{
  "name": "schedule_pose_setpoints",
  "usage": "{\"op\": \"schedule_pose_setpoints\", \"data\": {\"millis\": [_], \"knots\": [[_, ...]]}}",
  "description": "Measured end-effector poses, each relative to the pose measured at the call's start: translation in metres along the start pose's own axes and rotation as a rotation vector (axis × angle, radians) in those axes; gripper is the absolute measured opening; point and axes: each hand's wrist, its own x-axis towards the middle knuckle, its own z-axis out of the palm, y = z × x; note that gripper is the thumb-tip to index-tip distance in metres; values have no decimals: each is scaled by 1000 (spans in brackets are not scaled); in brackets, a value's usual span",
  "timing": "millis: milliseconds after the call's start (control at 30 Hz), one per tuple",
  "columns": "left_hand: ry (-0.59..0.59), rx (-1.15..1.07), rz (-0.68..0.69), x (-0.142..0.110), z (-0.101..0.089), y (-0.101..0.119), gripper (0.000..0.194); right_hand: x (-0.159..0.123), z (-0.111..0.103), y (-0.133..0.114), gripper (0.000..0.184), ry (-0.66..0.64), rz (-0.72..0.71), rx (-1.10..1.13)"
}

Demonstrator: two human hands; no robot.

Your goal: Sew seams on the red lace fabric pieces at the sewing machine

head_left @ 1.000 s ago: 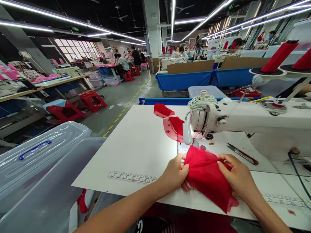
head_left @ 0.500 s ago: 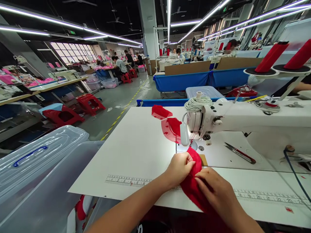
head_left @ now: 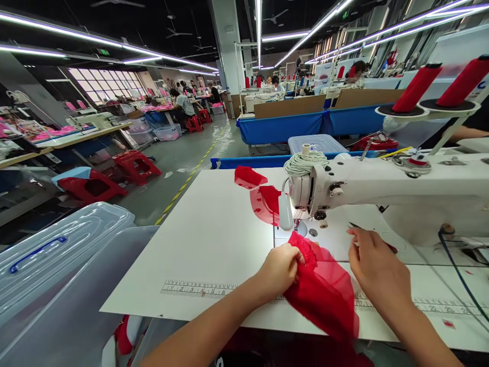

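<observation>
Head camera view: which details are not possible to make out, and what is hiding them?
Snips, head view: mostly covered by the right hand; whether it grips them is unclear.
Red fabric in the left hand, head view: lower end blends into darkness below the table.
Printed ruler, head view: middle covered by the left arm and the fabric.
Sewing machine, head view: cut off by the right edge.

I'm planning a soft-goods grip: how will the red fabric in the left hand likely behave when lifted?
The red fabric would probably flop, since it droops slackly from the left hand. It seems light for its size, as part is see-through. Pushed, it may bunch; its upper end looks crumpled.
</observation>
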Motion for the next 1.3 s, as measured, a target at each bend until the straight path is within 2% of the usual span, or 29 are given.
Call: {"op": "schedule_pose_setpoints", "data": {"millis": [33,67,100,133,167,233,367,500,600,667,733,800,867,933,967,1100,1300], "knots": [[5,16,2,1,1,1,23,1,-1,-3,25,81,-71,34],[10,29,3,1,2,2,23,1,-1,-7,24,84,-153,98],[13,38,3,2,3,3,22,1,1,-13,23,16,-242,180],[14,44,1,2,5,4,22,1,5,-19,23,-123,-348,305],[13,48,-4,2,6,5,22,1,10,-24,23,-262,-382,392],[12,58,-22,2,6,6,23,3,23,-28,24,-375,-364,461],[83,156,-45,5,-6,5,18,8,40,-19,27,-365,-420,345],[218,381,-41,19,-23,2,38,13,37,-9,36,-417,-528,154],[305,540,16,30,-27,2,33,17,33,-6,40,-471,-544,139],[302,603,76,32,-23,2,21,19,33,-4,43,-477,-549,131],[238,640,148,30,-19,-1,18,20,35,-2,45,-478,-564,123],[143,727,285,25,-15,-6,21,20,36,0,46,-481,-577,128],[99,896,474,21,-13,-13,32,19,38,2,47,-479,-585,139],[131,1065,622,19,-13,-18,39,18,39,3,48,-465,-594,135],[160,1122,655,19,-13,-19,39,18,40,3,49,-455,-598,123],[206,1247,668,21,-14,-22,38,17,42,3,50,-404,-596,45],[275,1308,701,25,-13,-23,37,17,42,1,46,-343,-605,26]]}}
